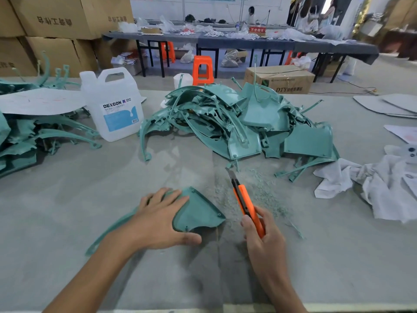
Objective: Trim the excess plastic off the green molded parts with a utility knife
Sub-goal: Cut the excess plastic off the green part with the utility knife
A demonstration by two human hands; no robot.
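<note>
Head view shows a teal-green moulded plastic part [198,213], a curved triangular panel with a long thin arm, lying on the grey worktop [90,199] close to its near edge. The left hand [158,222] presses down on the panel's left side, fingers [167,197] spread wide and flat, thumb lying along its near edge. Just right of the panel, and not touching it, an orange utility knife [244,203] is held with its blade out and pointing away from the person. The right hand [265,240] grips it, fingers curled round the lower handle. Fine green plastic shavings [264,188] are strewn on the worktop right of the panel and beyond it, around the knife. Farther beyond the panel sits a loose pile of the same green mouldings [237,123]. Beyond it and to the left stands a translucent white plastic jug with a blue label [115,105]. Far left of the panel is a second stack of green mouldings [27,136], with a white sheet [40,101] lying over it. Well to the right of the panel lies a crumpled white cloth [372,186]. Behind the pile, off the worktop, are a brown cardboard box [279,79] and an orange plastic stool [203,67].
</note>
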